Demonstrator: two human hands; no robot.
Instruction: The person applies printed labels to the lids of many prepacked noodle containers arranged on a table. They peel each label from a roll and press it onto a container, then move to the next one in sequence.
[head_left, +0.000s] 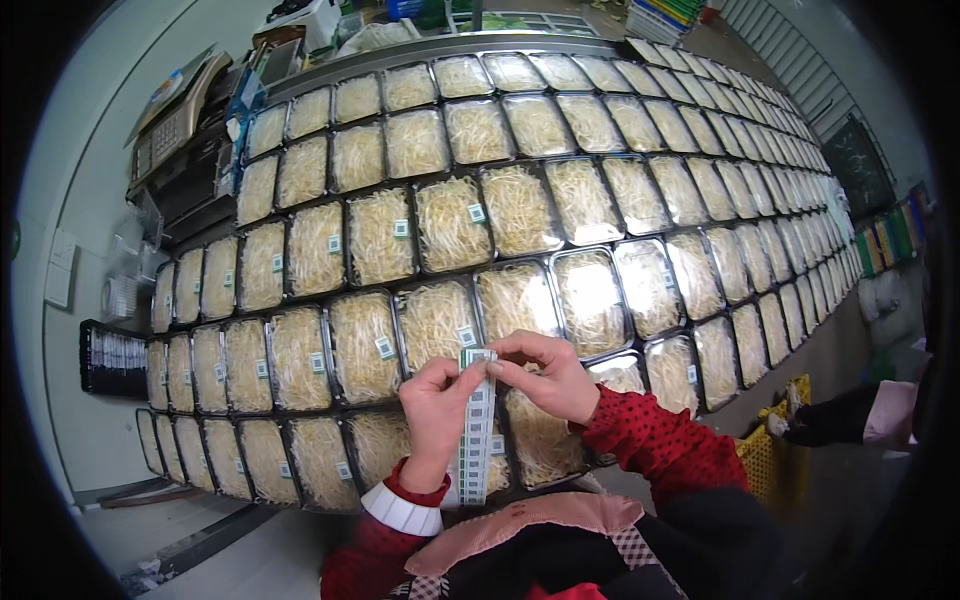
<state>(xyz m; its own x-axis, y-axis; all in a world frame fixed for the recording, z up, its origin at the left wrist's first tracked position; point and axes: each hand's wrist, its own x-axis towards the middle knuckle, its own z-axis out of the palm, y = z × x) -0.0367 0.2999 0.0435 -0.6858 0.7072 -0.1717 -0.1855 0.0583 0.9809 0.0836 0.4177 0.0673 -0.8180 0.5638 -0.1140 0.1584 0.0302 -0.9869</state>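
Note:
A long strip of printed labels point(476, 440), white with green edges and dark square codes, hangs down in front of my body. My left hand point(438, 405) pinches its upper end between thumb and fingers. My right hand point(550, 375) is closed at the same top end, its thumb and fingertips meeting the left ones on the label there. Below both hands lie rows of black trays of bean sprouts point(362, 345) under shiny clear film. Several trays in the nearer rows bear a small green-and-white label point(385, 347); many at the far right show none.
The trays cover a long table reaching away to the right. At the far left stands a scale-like machine with a keypad point(172, 135). A black crate point(112, 360) sits by the left wall. On the right are a yellow basket point(775, 465) and part of another person point(850, 415).

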